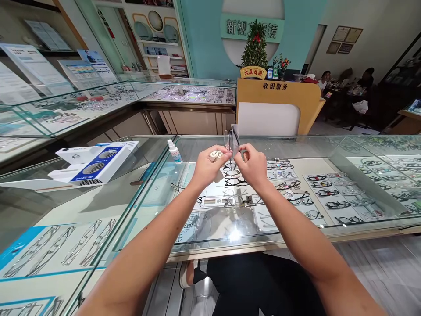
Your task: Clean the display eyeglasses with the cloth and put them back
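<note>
Both my hands are raised above the glass display counter (pixel 296 147). My left hand (pixel 208 166) is closed on a small crumpled white cloth (pixel 216 155) pressed against a lens. My right hand (pixel 252 165) pinches a pair of glasses (pixel 231 141) with clear lenses and thin frame, held upright between the two hands. A small white spray bottle (pixel 174 152) with a blue label stands on the counter glass to the left of my left hand.
Under the glass lie several rows of spectacle frames (pixel 325 192). A white and blue box (pixel 97 164) sits on the left counter. A yellow cashier desk (pixel 278 105) with a potted plant (pixel 254 50) stands ahead. People sit at the far right (pixel 345 83).
</note>
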Demonstrator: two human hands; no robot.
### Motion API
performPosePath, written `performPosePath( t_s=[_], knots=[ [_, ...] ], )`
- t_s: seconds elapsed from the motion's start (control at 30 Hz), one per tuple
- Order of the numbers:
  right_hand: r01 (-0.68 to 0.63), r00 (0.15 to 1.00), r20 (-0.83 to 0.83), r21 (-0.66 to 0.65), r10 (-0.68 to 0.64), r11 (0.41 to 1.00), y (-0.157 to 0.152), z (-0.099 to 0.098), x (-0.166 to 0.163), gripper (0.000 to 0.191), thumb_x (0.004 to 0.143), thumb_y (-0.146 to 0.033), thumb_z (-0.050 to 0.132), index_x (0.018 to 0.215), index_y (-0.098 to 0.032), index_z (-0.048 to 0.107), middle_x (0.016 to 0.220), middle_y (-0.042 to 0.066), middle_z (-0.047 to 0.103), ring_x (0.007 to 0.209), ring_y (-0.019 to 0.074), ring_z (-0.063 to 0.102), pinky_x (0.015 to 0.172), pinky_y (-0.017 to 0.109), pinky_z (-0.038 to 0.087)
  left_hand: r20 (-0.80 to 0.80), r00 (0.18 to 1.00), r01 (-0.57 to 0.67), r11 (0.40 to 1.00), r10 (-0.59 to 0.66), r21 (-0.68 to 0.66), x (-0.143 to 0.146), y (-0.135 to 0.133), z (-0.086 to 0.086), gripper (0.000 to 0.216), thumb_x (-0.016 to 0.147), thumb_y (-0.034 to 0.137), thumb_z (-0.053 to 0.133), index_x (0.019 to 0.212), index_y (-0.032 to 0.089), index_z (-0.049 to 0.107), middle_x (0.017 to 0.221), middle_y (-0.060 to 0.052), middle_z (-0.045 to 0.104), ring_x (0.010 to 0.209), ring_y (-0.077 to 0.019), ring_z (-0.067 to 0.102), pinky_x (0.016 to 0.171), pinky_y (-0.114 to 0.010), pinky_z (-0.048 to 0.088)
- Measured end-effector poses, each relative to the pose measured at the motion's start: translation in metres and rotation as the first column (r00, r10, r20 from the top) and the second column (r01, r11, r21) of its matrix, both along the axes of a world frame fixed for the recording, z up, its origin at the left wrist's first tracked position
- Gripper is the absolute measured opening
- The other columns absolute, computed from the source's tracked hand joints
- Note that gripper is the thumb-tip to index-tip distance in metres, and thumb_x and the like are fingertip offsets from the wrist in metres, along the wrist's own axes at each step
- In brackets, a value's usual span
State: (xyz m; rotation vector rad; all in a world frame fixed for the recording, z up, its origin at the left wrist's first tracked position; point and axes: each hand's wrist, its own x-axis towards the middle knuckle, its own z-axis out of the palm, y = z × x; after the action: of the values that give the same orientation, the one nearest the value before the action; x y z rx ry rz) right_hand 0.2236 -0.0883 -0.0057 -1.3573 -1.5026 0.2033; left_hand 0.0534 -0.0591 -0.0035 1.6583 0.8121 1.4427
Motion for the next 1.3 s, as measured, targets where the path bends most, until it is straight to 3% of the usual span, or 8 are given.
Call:
performPosePath(
  t_s=[0.2,0.43,0.6,0.77,0.93,1.07,1.17,1.3],
  knots=[
    [-0.006,1.0,-0.014,-0.031,0.006,1.0,0.0,0.0,0.0,0.016,0.091,-0.041,0.061,0.086,-0.026,0.061,0.057,-0.007,0.045,0.058,0.0166,0.039,0.065,0.032,0.028,0.01,1.0,-0.007,1.0,0.007,-0.015,0.0,0.001,0.0,0.053,0.073,0.066,0.098,0.083,0.018,0.079,0.086,-0.006,0.075,0.065,-0.0123,0.048,0.06,-0.027,0.036],
    [-0.386,0.892,-0.271,-0.039,0.362,0.922,0.008,0.001,0.009,0.034,0.094,-0.058,0.067,0.086,-0.025,0.064,0.059,-0.008,0.037,0.06,0.0147,0.033,0.065,0.032,0.029,0.067,0.998,0.001,0.996,0.005,-0.084,-0.005,0.005,0.003,0.055,0.074,0.069,0.097,0.085,0.018,0.079,0.068,0.0,0.06,0.06,-0.0115,0.042,0.057,-0.026,0.033],
    [-0.431,0.869,-0.272,-0.01,0.412,0.902,0.011,-0.001,0.011,0.041,0.096,-0.062,0.068,0.083,-0.023,0.067,0.063,-0.006,0.044,0.062,0.0147,0.035,0.064,0.033,0.027,0.081,0.997,-0.003,0.996,0.01,-0.087,-0.007,0.009,0.002,0.058,0.075,0.072,0.095,0.088,0.019,0.077,0.078,-0.003,0.07,0.059,-0.0101,0.038,0.055,-0.025,0.029],
    [-0.344,0.919,-0.194,0.026,0.342,0.939,0.014,-0.005,0.015,0.036,0.1,-0.055,0.066,0.085,-0.023,0.068,0.062,-0.006,0.047,0.061,0.0146,0.038,0.065,0.033,0.028,0.071,0.997,-0.016,0.998,0.019,-0.054,-0.01,0.013,-0.001,0.054,0.08,0.07,0.092,0.09,0.019,0.077,0.079,-0.003,0.072,0.058,-0.0102,0.037,0.055,-0.025,0.029],
    [-0.056,0.982,-0.178,0.069,0.068,0.996,0.013,-0.001,0.024,0.034,0.105,-0.054,0.061,0.094,-0.023,0.072,0.065,-0.004,0.057,0.063,0.0168,0.05,0.069,0.033,0.037,0.01,0.999,-0.038,0.999,0.038,-0.015,-0.013,0.016,-0.003,0.048,0.086,0.066,0.089,0.09,0.02,0.079,0.075,-0.003,0.069,0.057,-0.011,0.038,0.055,-0.026,0.028],
    [0.067,0.979,-0.2,0.105,-0.044,0.992,0.013,0.007,0.034,0.03,0.106,-0.05,0.061,0.113,-0.023,0.072,0.092,0.004,0.08,0.073,0.0193,0.064,0.08,0.035,0.047,-0.035,0.998,-0.048,0.999,0.048,0.011,-0.013,0.015,-0.003,0.044,0.088,0.063,0.087,0.087,0.019,0.079,0.079,-0.005,0.074,0.059,-0.0119,0.042,0.057,-0.027,0.031],
    [0.095,0.975,-0.217,0.182,-0.054,0.979,0.013,0.012,0.041,0.03,0.104,-0.048,0.064,0.122,-0.024,0.066,0.123,0.011,0.082,0.086,0.0212,0.072,0.084,0.037,0.051,-0.061,0.997,-0.04,0.999,0.041,0.018,-0.012,0.014,-0.003,0.044,0.087,0.063,0.087,0.085,0.02,0.079,0.075,-0.004,0.072,0.06,-0.013,0.044,0.058,-0.028,0.033],
    [0.071,0.99,-0.139,0.247,-0.038,0.966,0.008,0.016,0.038,0.024,0.105,-0.048,0.06,0.101,-0.025,0.066,0.116,0.009,0.081,0.085,0.0204,0.07,0.08,0.036,0.052,-0.041,0.998,-0.042,0.999,0.041,-0.013,-0.01,0.014,-0.005,0.043,0.087,0.062,0.085,0.088,0.02,0.079,0.084,-0.006,0.077,0.06,-0.0127,0.043,0.057,-0.028,0.032]
  ],
)
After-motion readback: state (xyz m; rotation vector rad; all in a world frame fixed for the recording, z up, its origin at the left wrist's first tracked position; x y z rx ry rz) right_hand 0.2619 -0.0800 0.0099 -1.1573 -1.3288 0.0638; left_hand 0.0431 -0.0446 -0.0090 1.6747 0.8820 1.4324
